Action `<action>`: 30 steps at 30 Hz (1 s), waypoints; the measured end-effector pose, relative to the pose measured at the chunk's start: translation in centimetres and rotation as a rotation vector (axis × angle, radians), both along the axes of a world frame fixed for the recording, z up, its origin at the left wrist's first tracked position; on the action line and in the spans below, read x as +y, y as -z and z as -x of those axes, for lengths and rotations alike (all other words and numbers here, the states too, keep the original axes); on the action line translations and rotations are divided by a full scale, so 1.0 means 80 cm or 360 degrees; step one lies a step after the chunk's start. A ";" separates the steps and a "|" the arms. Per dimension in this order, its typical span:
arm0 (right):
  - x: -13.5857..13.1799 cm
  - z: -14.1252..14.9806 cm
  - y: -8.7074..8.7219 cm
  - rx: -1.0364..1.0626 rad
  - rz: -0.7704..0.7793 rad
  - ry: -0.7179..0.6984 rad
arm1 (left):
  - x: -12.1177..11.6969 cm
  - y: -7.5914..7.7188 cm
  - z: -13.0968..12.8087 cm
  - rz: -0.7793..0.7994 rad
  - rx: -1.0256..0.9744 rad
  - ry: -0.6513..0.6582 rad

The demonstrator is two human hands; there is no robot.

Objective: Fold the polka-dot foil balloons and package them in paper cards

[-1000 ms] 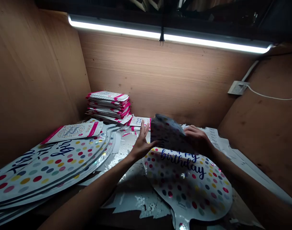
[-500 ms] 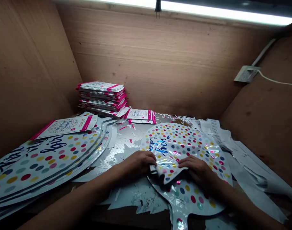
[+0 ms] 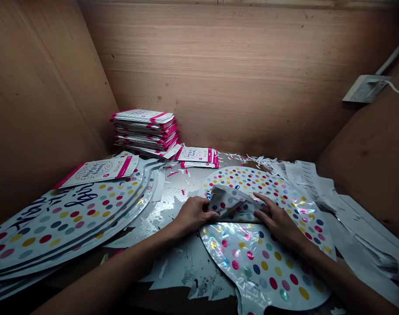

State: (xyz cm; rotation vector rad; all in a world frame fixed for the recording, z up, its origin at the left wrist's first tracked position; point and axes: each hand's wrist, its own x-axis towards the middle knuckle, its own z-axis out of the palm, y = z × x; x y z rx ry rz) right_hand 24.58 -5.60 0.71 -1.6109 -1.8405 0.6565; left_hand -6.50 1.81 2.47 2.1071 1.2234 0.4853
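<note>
A flat foil balloon with coloured dots, folded into a small bundle (image 3: 234,205), lies on a larger uninflated dotted foil balloon (image 3: 265,262) with its neck toward me. My left hand (image 3: 193,214) pinches the bundle's left end between thumb and fingers. At the right end, my right hand (image 3: 278,221) grips the bundle, its index finger raised along the upper edge. The bundle's top layer is creased and partly lifted, showing a greyish, shaded face. Fingertips under the fold are hidden.
Large dotted foil balloons (image 3: 97,210) are piled at the left, with a printed packet (image 3: 99,170) on top. Behind stands a tall stack of pink-edged packets (image 3: 145,133); a few more packets (image 3: 197,155) lie beside it. White paper strips (image 3: 359,227) cover the right. Wooden panels enclose the table.
The loose foil flap has been folded over into a narrower bundle, covering the blue lettering. My right hand's fingers have spread along its edge. The camera view has tilted down slightly.
</note>
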 end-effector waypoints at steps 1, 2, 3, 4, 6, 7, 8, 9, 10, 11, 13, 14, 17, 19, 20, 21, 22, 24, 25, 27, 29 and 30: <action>0.001 0.001 0.000 -0.0022 0.0005 0.0001 | 0.000 -0.001 -0.001 0.0000 0.0005 -0.0045; 0.002 0.001 0.000 -0.0045 0.0016 -0.0011 | -0.001 -0.002 -0.001 -0.0014 -0.0002 -0.0088; 0.004 0.001 0.000 -0.0070 0.0030 -0.0025 | -0.002 -0.003 -0.002 -0.0040 -0.0006 -0.0124; 0.007 0.001 -0.001 -0.0095 0.0049 -0.0039 | -0.003 -0.004 -0.002 -0.0076 0.0009 -0.0161; 0.011 0.002 -0.003 -0.0149 0.0100 -0.0043 | -0.005 -0.005 -0.005 -0.0151 0.0133 -0.0247; 0.012 0.004 -0.004 -0.0182 0.0130 -0.0042 | -0.006 -0.006 -0.007 -0.0188 0.0234 -0.0277; 0.013 0.007 -0.006 -0.0221 0.0148 -0.0042 | -0.007 -0.008 -0.009 -0.0220 0.0349 -0.0291; 0.014 0.010 -0.008 -0.0264 0.0154 -0.0040 | -0.008 -0.009 -0.011 -0.0260 0.0459 -0.0293; 0.015 0.013 -0.009 -0.0306 0.0156 -0.0049 | -0.009 -0.011 -0.014 -0.0319 0.0552 -0.0289; 0.016 0.015 -0.010 -0.0340 0.0150 -0.0065 | -0.010 -0.013 -0.017 -0.0408 0.0615 -0.0280; 0.018 0.018 -0.011 -0.0366 0.0137 -0.0118 | -0.011 -0.015 -0.024 -0.0649 0.0621 -0.0197; 0.020 0.017 -0.011 -0.0363 0.0138 -0.0146 | -0.010 -0.014 -0.029 -0.0764 0.0576 -0.0098; 0.023 0.012 -0.010 -0.0357 0.0143 -0.0217 | -0.006 -0.002 -0.043 -0.0794 0.0490 0.0262; 0.021 0.011 -0.012 -0.0424 0.0106 -0.0200 | -0.002 0.012 -0.052 -0.0588 0.0551 0.0334; 0.019 0.015 -0.014 -0.0488 0.0035 -0.0138 | 0.001 0.019 -0.055 -0.0498 0.0578 0.0319; 0.017 0.022 -0.017 -0.0557 -0.0086 -0.0058 | 0.002 0.026 -0.057 -0.0444 0.0590 0.0295; 0.015 0.032 -0.021 -0.0621 -0.0240 0.0003 | 0.004 0.032 -0.058 -0.0429 0.0588 0.0276; 0.015 0.063 -0.027 -0.0697 -0.0530 -0.0026 | 0.007 0.040 -0.057 -0.0476 0.0569 0.0255; 0.017 0.080 -0.028 -0.0703 -0.0560 -0.0184 | 0.008 0.042 -0.056 -0.0506 0.0572 0.0265; 0.026 0.110 -0.025 -0.0692 -0.0373 -0.0466 | 0.009 0.041 -0.053 -0.0532 0.0616 0.0322; 0.039 0.123 -0.016 -0.0665 -0.0106 -0.0564 | 0.009 0.037 -0.053 -0.0523 0.0679 0.0340; 0.044 0.121 -0.011 -0.0661 -0.0005 -0.0536 | 0.008 0.035 -0.053 -0.0518 0.0701 0.0319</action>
